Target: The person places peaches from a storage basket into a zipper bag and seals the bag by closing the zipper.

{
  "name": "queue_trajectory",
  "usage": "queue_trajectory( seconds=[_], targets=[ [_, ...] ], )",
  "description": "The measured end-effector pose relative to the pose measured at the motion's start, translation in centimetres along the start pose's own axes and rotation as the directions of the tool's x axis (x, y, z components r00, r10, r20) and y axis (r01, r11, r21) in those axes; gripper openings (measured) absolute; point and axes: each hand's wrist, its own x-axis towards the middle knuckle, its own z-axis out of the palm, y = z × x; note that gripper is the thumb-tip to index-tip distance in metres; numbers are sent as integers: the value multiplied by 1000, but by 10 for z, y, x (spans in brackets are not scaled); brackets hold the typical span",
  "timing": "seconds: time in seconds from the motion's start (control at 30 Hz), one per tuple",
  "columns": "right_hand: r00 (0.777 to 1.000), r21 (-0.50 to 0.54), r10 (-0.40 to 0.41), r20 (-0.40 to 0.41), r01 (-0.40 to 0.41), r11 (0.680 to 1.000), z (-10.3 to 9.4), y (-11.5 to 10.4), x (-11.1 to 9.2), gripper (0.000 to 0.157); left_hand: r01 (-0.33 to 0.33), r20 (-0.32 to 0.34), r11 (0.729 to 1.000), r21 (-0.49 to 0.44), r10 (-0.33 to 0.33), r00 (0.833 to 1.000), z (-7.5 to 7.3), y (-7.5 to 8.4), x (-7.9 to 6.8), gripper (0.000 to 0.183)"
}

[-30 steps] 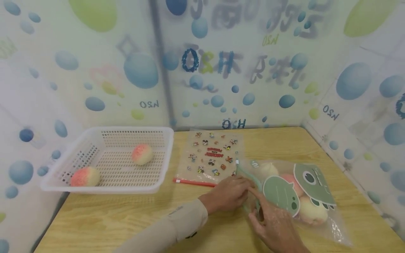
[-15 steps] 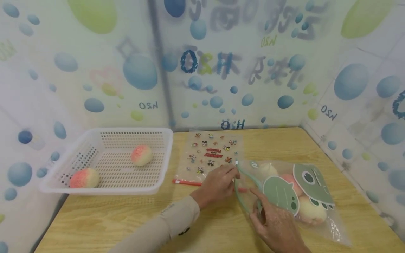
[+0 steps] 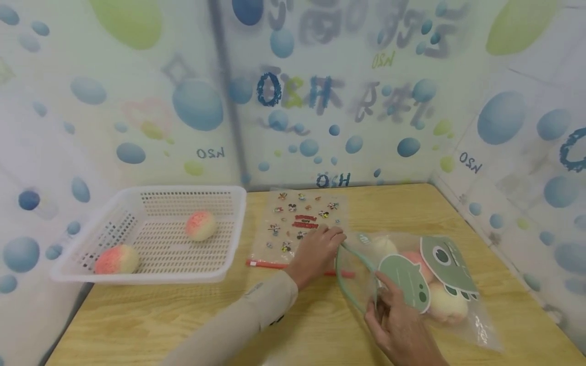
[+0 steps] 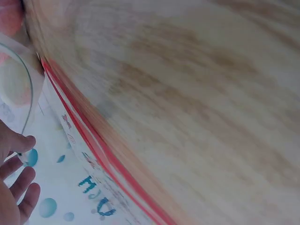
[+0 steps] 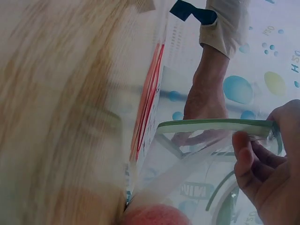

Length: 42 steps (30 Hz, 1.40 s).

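The wall [image 3: 293, 129] bears mirrored "H2O", the red-zipped bag [image 3: 288, 223] upside-down "MICKEY AND FRIENDS", and the green-rimmed bag [image 3: 406, 280] small unreadable lettering.

Your clear zip bag [image 3: 405, 282] with a green cartoon-animal print, lying on the tabletop [image 3: 137, 315], green-edged mouth gaping leftward, pinched by your left hand [image 3: 316, 254] and right hand [image 3: 402, 323], pink and cream peaches [image 3: 450, 305] inside.
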Motion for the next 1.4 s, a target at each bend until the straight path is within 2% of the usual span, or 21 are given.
queue_trajectory(
  seconds=[0.07, 0.17, 0.23, 0.4, 0.53, 0.7, 0.83, 1.0, 1.1, 1.23, 1.3, 1.4],
  targets=[
    [1000, 53, -13, -6, 13, 998, 0, 1, 0, 47, 22, 35, 1000, 8, -22, 999, 1, -2, 2, 35],
    [999, 114, -22, -23, 25, 993, 1, 2, 0, 41, 45, 48, 999, 9, -46, 998, 4, -6, 2, 30],
    [998, 83, -43, -41, 46, 995, 1, 3, 0, 38, 42, 39, 999, 10, -42, 998, 5, -6, 2, 27],
    [994, 5, -87, -65, 87, 996, -1, 3, -3, 45, -5, 21, 1000, 22, 4, 1000, 7, -6, 1, 27],
    [991, 37, -116, -71, 119, 992, -2, 4, -5, 53, -17, 30, 1000, 1, 17, 999, 5, -4, 4, 26],
    [974, -10, -189, -128, 189, 982, -4, 8, -2, 48, -21, 29, 1000, -18, 22, 999, 1, -4, 9, 20],
    [964, -60, -189, -189, 181, 982, -13, 12, 2, 49, -23, 14, 1000, 7, 23, 1000, -2, -4, 13, 20],
    [966, -77, -138, -218, 124, 989, -40, 19, 0, 53, -23, -48, 1000, 16, 24, 999, -6, -1, 16, 14],
    [941, -98, -146, -304, 122, 988, -54, 20, 5, 54, -28, -96, 1000, 9, 29, 995, -10, -1, 18, 11],
    [888, -82, -137, -439, 112, 990, -67, 16, 16, 52, -38, -139, 999, -22, 35, 990, -19, -3, 22, 11],
    [868, -69, -106, -485, 82, 994, -73, 18, 19, 51, -36, -149, 998, -42, 30, 988, -26, -6, 25, 11],
    [850, -40, -27, -526, 7, 999, -85, 26, 21, 40, -41, -162, 996, -83, 27, 986, -41, -10, 34, 9]
  ],
)
